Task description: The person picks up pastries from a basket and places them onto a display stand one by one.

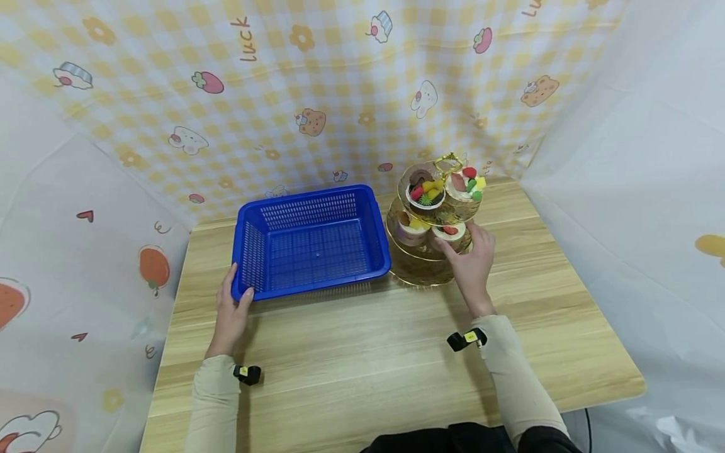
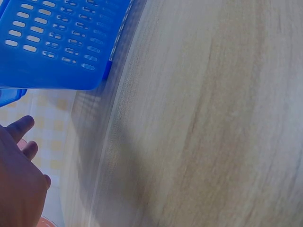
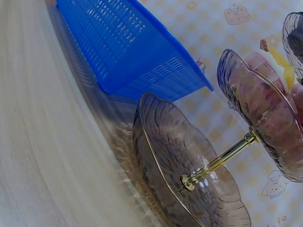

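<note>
A three-tier glass stand with gold trim (image 1: 419,270) holds cupcakes on its top and middle plates. My right hand (image 1: 476,261) reaches in at the middle plate, thumb and fingers on either side of a cupcake with white cream and red fruit (image 1: 449,231). Beside it sits another cupcake with yellow topping (image 1: 411,231). In the right wrist view only a bit of that hand shows, at the right edge. My left hand (image 1: 231,314) is at the near left corner of a blue plastic basket (image 1: 310,287), its fingers extended; the left wrist view shows them by the basket's rim.
On the top plate are a chocolate cupcake with fruit (image 1: 425,192) and a cream-topped one (image 1: 466,185). The bottom plate (image 3: 189,156) shows bare glass. A checked cloth (image 1: 340,82) hangs behind the wooden table (image 1: 351,358).
</note>
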Motion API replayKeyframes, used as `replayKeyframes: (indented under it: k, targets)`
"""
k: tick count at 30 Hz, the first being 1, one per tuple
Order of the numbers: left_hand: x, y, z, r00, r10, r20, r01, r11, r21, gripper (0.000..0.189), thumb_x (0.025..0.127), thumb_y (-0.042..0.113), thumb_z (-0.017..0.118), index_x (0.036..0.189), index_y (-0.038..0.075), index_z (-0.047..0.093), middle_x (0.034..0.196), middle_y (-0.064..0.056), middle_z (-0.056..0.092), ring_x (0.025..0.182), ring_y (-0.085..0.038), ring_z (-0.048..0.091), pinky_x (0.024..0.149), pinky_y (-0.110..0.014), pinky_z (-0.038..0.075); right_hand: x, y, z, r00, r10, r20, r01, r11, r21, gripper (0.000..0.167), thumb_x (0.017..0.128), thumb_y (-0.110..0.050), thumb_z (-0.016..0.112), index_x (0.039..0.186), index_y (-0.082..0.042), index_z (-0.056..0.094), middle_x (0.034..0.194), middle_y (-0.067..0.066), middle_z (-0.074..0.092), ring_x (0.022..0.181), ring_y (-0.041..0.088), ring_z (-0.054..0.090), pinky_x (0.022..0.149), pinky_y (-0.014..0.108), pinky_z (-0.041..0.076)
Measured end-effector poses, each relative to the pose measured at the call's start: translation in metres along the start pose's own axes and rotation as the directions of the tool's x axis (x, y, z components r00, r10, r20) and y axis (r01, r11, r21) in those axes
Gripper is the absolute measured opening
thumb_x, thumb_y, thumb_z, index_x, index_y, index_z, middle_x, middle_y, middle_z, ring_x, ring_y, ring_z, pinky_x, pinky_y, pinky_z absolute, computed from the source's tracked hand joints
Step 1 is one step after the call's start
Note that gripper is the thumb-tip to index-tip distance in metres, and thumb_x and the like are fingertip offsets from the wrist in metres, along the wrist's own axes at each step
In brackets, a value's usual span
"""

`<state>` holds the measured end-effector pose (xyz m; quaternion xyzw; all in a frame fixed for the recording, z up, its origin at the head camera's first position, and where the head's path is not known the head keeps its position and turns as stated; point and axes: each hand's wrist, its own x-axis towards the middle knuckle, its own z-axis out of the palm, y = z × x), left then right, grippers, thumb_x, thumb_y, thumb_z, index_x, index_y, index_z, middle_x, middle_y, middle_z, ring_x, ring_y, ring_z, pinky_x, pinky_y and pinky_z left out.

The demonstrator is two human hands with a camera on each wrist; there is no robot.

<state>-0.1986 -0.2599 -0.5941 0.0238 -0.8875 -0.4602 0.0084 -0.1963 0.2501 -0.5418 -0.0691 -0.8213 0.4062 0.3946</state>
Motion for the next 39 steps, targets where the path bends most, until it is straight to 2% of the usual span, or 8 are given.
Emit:
replayKeyframes:
  k: [8, 17, 26, 31, 33, 35, 37, 39]
  targets:
    - [0.0, 0.001, 0.0, 1.0, -0.002, 0.003, 0.002, 1.0, 0.001, 0.066, 0.103, 0.043, 0.045, 0.154, 0.052, 0.005, 0.167, -0.011, 0.007, 0.151, -0.046, 0.013, 0.112, -0.076, 0.018, -0.001, 0.003, 0.0, 0.999, -0.01, 0.032, 0.01, 1.0, 0.003, 0.066, 0.068, -0.028, 0.091, 0.122, -0.002, 0.064, 0.124, 0.019, 0.063, 0.114, 0.038, 0.05, 0.098, 0.047, 0.036]
    - [0.001, 0.001, -0.001, 1.0, 0.005, 0.001, -0.005, 1.0, 0.01, 0.066, 0.103, 0.04, 0.045, 0.154, 0.052, 0.004, 0.168, -0.009, 0.006, 0.152, -0.045, 0.011, 0.111, -0.077, 0.018, -0.004, 0.003, -0.002, 0.998, 0.023, 0.06, -0.024, 1.0, 0.013, 0.075, 0.067, -0.029, 0.091, 0.132, -0.007, 0.06, 0.132, 0.017, 0.059, 0.123, 0.035, 0.048, 0.105, 0.049, 0.036]
    - [0.003, -0.001, -0.003, 1.0, 0.009, -0.008, -0.009, 1.0, 0.004, 0.072, 0.102, 0.042, 0.047, 0.156, 0.047, -0.001, 0.168, -0.009, 0.002, 0.152, -0.044, 0.008, 0.112, -0.077, 0.015, 0.006, -0.015, -0.02, 0.998, 0.04, 0.038, -0.042, 0.998, 0.037, 0.08, 0.069, -0.024, 0.09, 0.139, -0.008, 0.055, 0.139, 0.019, 0.054, 0.131, 0.036, 0.045, 0.113, 0.053, 0.033]
    - [-0.001, -0.002, -0.007, 1.0, 0.01, -0.027, -0.01, 1.0, -0.022, 0.076, 0.103, 0.04, 0.047, 0.157, 0.042, -0.006, 0.169, -0.003, -0.004, 0.154, -0.041, 0.0, 0.114, -0.077, 0.009, 0.001, -0.018, -0.031, 0.995, 0.047, 0.094, -0.048, 0.999, 0.015, 0.082, 0.07, -0.024, 0.09, 0.142, -0.007, 0.052, 0.144, 0.018, 0.051, 0.136, 0.036, 0.041, 0.115, 0.055, 0.031]
    - [-0.003, -0.002, -0.009, 0.997, 0.047, -0.059, -0.048, 0.999, -0.023, 0.075, 0.103, 0.038, 0.048, 0.158, 0.042, -0.003, 0.169, 0.003, -0.004, 0.155, -0.037, -0.003, 0.116, -0.074, 0.004, -0.002, -0.019, -0.037, 0.992, 0.042, 0.12, -0.043, 0.999, 0.005, 0.084, 0.072, -0.024, 0.088, 0.145, -0.009, 0.049, 0.147, 0.017, 0.049, 0.139, 0.035, 0.039, 0.117, 0.056, 0.029]
    - [-0.005, 0.001, -0.012, 0.99, 0.11, -0.092, -0.111, 0.994, -0.008, 0.075, 0.102, 0.034, 0.049, 0.158, 0.042, 0.0, 0.169, 0.006, -0.004, 0.156, -0.034, -0.006, 0.118, -0.071, -0.002, -0.006, -0.02, -0.043, 0.99, 0.017, 0.14, -0.018, 1.0, 0.005, 0.084, 0.074, -0.027, 0.087, 0.147, -0.011, 0.047, 0.149, 0.016, 0.047, 0.14, 0.036, 0.038, 0.117, 0.056, 0.028]
    - [-0.007, 0.007, -0.014, 0.977, 0.183, -0.112, -0.181, 0.983, 0.026, 0.076, 0.101, 0.032, 0.052, 0.159, 0.039, 0.004, 0.169, 0.005, -0.004, 0.156, -0.033, -0.008, 0.119, -0.069, -0.006, -0.01, -0.022, -0.049, 0.988, -0.039, 0.15, 0.037, 0.999, 0.012, 0.083, 0.077, -0.036, 0.083, 0.147, -0.011, 0.047, 0.149, 0.017, 0.047, 0.139, 0.037, 0.038, 0.116, 0.057, 0.029]
    - [-0.009, 0.017, -0.017, 0.957, 0.262, -0.126, -0.256, 0.965, 0.065, 0.078, 0.098, 0.031, 0.056, 0.16, 0.033, 0.009, 0.17, -0.001, -0.002, 0.155, -0.034, -0.009, 0.118, -0.068, -0.008, -0.013, -0.025, -0.053, 0.981, -0.114, 0.158, 0.113, 0.993, 0.014, 0.082, 0.081, -0.049, 0.077, 0.147, -0.011, 0.047, 0.148, 0.017, 0.048, 0.136, 0.039, 0.04, 0.113, 0.054, 0.03]
